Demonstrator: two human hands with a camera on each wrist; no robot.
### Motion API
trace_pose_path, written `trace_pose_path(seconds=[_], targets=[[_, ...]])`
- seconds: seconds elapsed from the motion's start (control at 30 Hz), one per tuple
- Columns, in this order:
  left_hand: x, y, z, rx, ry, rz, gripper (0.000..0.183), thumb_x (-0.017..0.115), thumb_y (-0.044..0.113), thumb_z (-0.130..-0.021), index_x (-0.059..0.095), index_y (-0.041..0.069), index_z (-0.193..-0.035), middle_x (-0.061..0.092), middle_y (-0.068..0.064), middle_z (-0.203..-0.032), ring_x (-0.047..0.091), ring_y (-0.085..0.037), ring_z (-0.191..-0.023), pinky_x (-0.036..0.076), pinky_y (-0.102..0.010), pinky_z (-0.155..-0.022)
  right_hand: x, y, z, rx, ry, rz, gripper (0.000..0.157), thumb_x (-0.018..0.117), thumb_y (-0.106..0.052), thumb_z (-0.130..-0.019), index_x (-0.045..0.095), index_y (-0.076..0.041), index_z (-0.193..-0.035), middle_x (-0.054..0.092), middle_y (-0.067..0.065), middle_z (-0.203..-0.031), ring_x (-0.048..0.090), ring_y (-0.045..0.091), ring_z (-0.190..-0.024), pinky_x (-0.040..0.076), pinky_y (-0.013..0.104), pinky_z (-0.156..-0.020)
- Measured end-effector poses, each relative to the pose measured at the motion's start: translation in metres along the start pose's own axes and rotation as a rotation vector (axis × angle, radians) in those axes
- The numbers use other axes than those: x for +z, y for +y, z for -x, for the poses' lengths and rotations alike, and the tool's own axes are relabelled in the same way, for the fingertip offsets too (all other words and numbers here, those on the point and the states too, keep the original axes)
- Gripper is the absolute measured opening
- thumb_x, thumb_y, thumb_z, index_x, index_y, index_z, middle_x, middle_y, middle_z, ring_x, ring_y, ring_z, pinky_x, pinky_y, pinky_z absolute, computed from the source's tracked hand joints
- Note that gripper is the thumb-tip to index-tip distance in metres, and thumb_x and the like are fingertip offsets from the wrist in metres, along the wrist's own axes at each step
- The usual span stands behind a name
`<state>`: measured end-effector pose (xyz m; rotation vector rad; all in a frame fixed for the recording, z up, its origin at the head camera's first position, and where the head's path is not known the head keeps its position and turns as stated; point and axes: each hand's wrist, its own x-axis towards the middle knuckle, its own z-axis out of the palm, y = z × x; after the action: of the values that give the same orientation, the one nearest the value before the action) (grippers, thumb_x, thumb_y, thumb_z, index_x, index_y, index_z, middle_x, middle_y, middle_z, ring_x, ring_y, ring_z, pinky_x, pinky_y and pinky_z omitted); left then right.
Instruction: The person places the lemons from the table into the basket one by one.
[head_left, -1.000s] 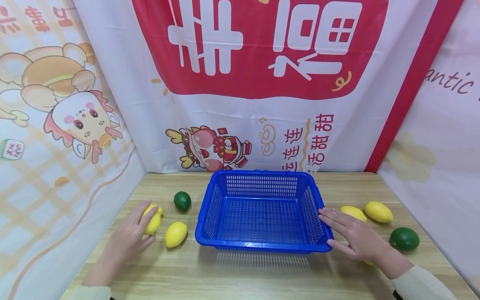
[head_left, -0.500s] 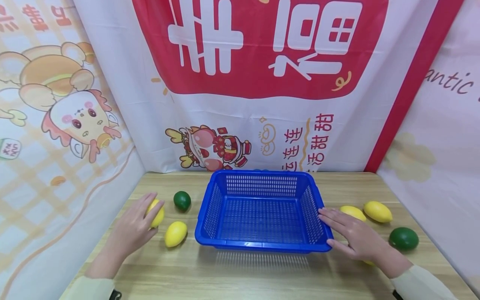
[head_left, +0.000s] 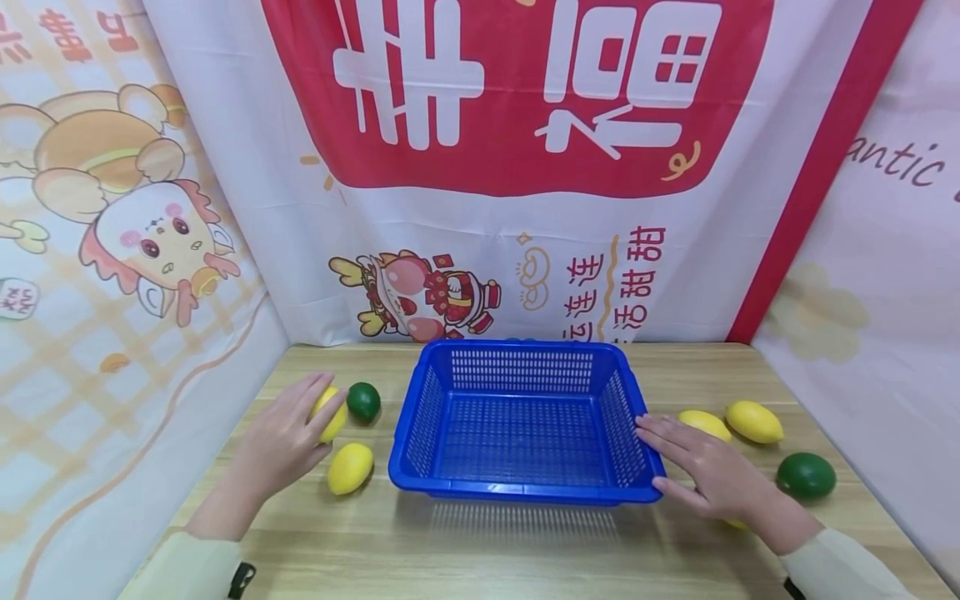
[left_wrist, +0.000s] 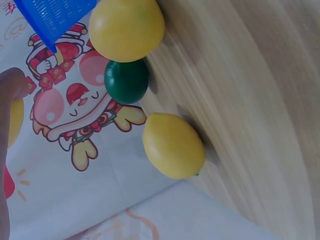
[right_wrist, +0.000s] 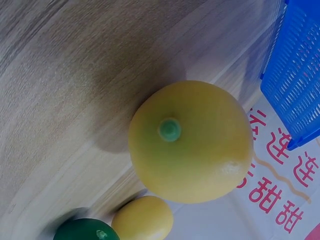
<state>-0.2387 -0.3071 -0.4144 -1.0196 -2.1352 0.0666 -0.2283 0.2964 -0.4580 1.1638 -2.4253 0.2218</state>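
At the left of the table, my left hand (head_left: 281, 437) grips a yellow lemon (head_left: 332, 417), held between thumb and fingers. In the left wrist view only a sliver of that held lemon (left_wrist: 16, 120) shows behind a finger. Close by lie a dark green, lime-like fruit (head_left: 363, 402) and a second lemon (head_left: 350, 468). Another lemon (left_wrist: 173, 145) appears in the left wrist view. My right hand (head_left: 708, 471) rests with extended fingers on the right rim of a blue plastic basket (head_left: 525, 490). Beneath that hand, a lemon (right_wrist: 190, 142) is mostly hidden from the head view.
Right of the basket lie two lemons, one (head_left: 753, 422) farther out and one (head_left: 705, 425) partly behind the right hand, plus a dark green fruit (head_left: 806, 477). Printed cloth (head_left: 510, 217) hangs behind the wooden table (head_left: 450, 558) and at both sides.
My left hand has taken the lemon up and carried it rightward toward the green fruit. The right hand and the basket have stayed in place.
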Motion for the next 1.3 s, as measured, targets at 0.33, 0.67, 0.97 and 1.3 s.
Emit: trace_pose_path(seconds=[0.33,0.67,0.97,1.3], targets=[[0.004,0.007,-0.026,0.052,-0.004,-0.004,0.052,0.051,0.022,-0.086,0.055,-0.001,-0.132,0.049,-0.03,-0.135,0.051,-0.046,-0.12,0.047,-0.055,-0.095,-0.001,0.0,0.001,-0.006,-0.001,-0.004,0.059,0.068,-0.037,-0.088,0.055,-0.007,-0.137,0.051,0.007,-0.142,0.049,0.028,-0.129,0.011,0.015,-0.111],[0.011,0.018,-0.049,0.08,-0.034,0.018,0.064,0.074,0.016,-0.07,0.058,-0.001,-0.13,0.049,-0.029,-0.137,0.049,-0.043,-0.124,0.045,-0.052,-0.099,0.0,0.001,0.001,-0.01,0.013,-0.014,0.059,0.069,-0.037,-0.088,0.056,-0.006,-0.136,0.051,0.007,-0.143,0.049,0.029,-0.128,0.01,0.014,-0.112],[0.019,0.032,-0.073,0.107,-0.06,0.021,0.068,0.082,0.022,-0.071,0.057,0.002,-0.131,0.049,-0.026,-0.139,0.047,-0.04,-0.127,0.043,-0.049,-0.102,0.0,-0.001,0.002,0.01,0.003,-0.009,0.059,0.069,-0.038,-0.087,0.057,-0.007,-0.136,0.051,0.006,-0.143,0.049,0.029,-0.128,0.009,0.013,-0.111],[0.034,0.047,-0.099,0.146,-0.085,0.08,0.077,0.087,0.028,-0.07,0.052,0.006,-0.136,0.047,-0.022,-0.142,0.046,-0.037,-0.13,0.042,-0.046,-0.103,0.001,-0.001,0.002,0.002,0.011,-0.01,0.059,0.069,-0.037,-0.088,0.056,-0.006,-0.137,0.051,0.007,-0.143,0.049,0.03,-0.128,0.009,0.013,-0.112]])
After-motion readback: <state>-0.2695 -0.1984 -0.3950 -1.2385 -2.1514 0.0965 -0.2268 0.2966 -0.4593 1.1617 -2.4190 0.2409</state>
